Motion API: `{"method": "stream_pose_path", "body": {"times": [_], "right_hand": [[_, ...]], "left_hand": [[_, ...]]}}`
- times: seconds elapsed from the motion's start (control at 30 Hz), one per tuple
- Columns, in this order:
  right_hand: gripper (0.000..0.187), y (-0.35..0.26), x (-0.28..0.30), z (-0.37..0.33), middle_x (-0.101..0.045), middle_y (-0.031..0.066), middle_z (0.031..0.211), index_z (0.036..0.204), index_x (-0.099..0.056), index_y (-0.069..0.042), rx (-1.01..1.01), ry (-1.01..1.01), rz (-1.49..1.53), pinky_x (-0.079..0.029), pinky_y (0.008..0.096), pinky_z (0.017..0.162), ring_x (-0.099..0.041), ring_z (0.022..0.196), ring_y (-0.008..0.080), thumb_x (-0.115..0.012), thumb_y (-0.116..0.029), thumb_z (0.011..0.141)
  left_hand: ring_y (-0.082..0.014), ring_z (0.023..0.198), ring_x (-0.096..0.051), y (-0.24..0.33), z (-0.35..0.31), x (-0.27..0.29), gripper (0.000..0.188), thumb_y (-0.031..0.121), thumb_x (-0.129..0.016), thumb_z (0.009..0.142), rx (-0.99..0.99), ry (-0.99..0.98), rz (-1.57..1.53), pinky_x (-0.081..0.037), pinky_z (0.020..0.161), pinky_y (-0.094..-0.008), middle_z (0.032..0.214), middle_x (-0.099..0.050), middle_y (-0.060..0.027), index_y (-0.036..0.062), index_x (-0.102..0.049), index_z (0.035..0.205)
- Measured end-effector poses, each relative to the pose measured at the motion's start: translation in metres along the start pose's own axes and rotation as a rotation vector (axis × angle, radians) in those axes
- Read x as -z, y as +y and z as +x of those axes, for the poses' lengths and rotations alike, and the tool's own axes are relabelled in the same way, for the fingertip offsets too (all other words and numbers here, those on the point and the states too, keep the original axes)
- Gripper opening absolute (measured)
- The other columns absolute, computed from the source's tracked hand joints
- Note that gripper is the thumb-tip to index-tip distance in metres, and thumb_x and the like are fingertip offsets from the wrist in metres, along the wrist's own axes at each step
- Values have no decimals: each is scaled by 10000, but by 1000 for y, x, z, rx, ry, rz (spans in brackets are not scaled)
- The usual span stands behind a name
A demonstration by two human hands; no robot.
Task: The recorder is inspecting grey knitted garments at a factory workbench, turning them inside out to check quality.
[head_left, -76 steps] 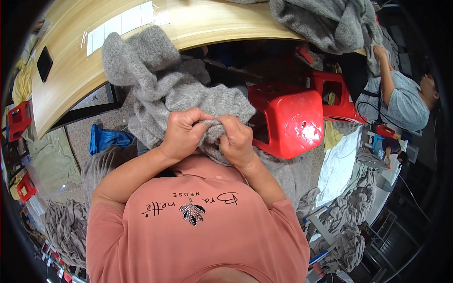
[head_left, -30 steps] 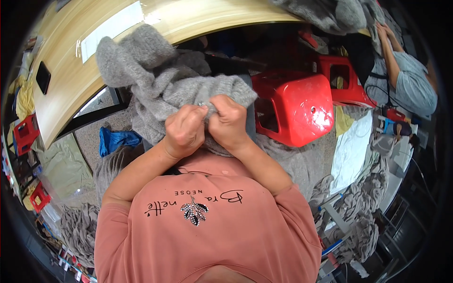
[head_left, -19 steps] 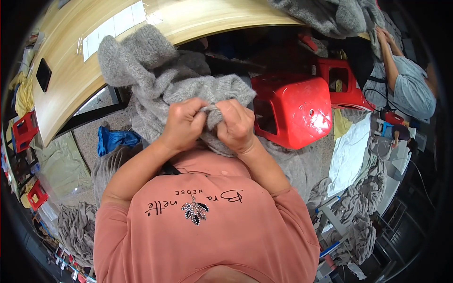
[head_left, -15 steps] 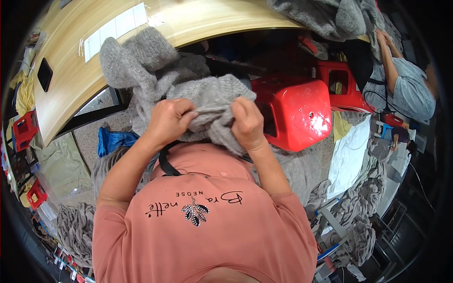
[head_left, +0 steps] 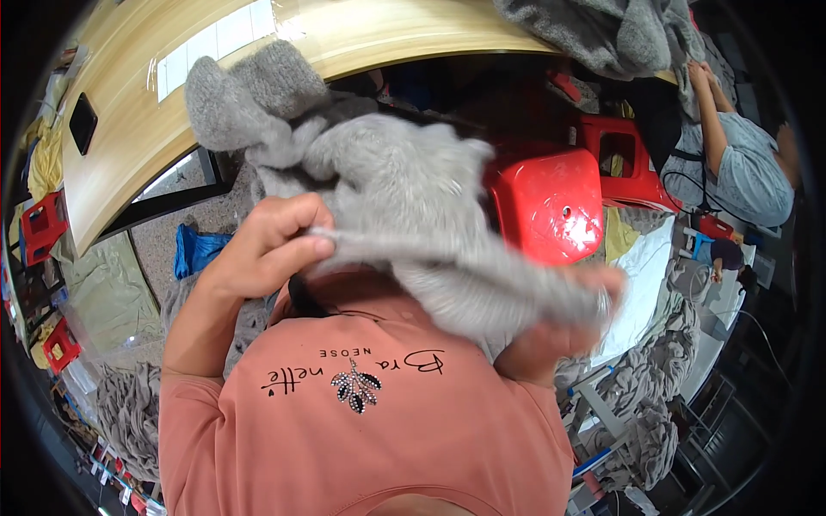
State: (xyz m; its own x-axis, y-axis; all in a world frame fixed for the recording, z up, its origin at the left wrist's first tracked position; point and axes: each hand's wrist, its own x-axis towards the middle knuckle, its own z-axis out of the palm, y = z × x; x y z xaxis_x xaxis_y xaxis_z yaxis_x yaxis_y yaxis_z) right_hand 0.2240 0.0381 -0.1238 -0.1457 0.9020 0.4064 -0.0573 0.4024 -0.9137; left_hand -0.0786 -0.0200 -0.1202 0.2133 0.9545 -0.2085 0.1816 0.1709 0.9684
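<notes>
Left hand (head_left: 280,242) and blurred right hand (head_left: 598,297) grip a grey knit (head_left: 404,172), stretched beyond a pink shirt (head_left: 370,451) with dark lettering (head_left: 344,353).

The left hand (head_left: 275,245) pinched a fuzzy grey knitted garment (head_left: 404,176), which stretched across to the motion-blurred right hand (head_left: 555,340). Beyond it stood a glossy red plastic stool (head_left: 555,202), near a pale wood-grained table (head_left: 396,39).
</notes>
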Motion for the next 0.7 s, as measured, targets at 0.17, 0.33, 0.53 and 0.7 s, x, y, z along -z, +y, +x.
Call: {"method": "stream_pose_path", "body": {"times": [0.17, 0.33, 0.53, 0.7], "right_hand": [[400, -2, -10, 31, -628, 88, 830, 899, -638, 23, -242, -258, -435, -455, 236, 656, -580, 730, 131, -381, 91, 600], [352, 44, -4, 4, -625, 80, 881, 946, -620, 28, -300, -150, -188, -445, 214, 724, -580, 794, 125, -445, 156, 669], [296, 45, -18, 12, -623, 79, 873, 930, -630, 22, -234, -147, -227, -450, 220, 687, -574, 773, 119, -516, 131, 679], [312, 27, -53, 6, -602, 100, 762, 874, -643, -17, 311, -677, -318, -467, 282, 512, -589, 629, 199, -585, 8, 568]], "left_hand": [[-83, 582, -460, -9, 3, -6, 95, 56, -607, 738, 263, -50, -158, -356, 507, -235, 618, -476, -25, -21, -552, 734], [-62, 624, -473, -36, -1, 3, 46, -11, -605, 692, 133, 69, -83, -358, 526, -212, 663, -497, 8, -23, -568, 717], [-40, 572, -457, -48, 1, 1, 77, -27, -609, 678, 171, 139, -541, -356, 501, -193, 659, -529, 26, 13, -581, 738], [-27, 527, -424, -32, 17, -16, 69, 11, -630, 708, 271, 75, -601, -329, 463, -194, 618, -513, 30, 21, -561, 709]]}}
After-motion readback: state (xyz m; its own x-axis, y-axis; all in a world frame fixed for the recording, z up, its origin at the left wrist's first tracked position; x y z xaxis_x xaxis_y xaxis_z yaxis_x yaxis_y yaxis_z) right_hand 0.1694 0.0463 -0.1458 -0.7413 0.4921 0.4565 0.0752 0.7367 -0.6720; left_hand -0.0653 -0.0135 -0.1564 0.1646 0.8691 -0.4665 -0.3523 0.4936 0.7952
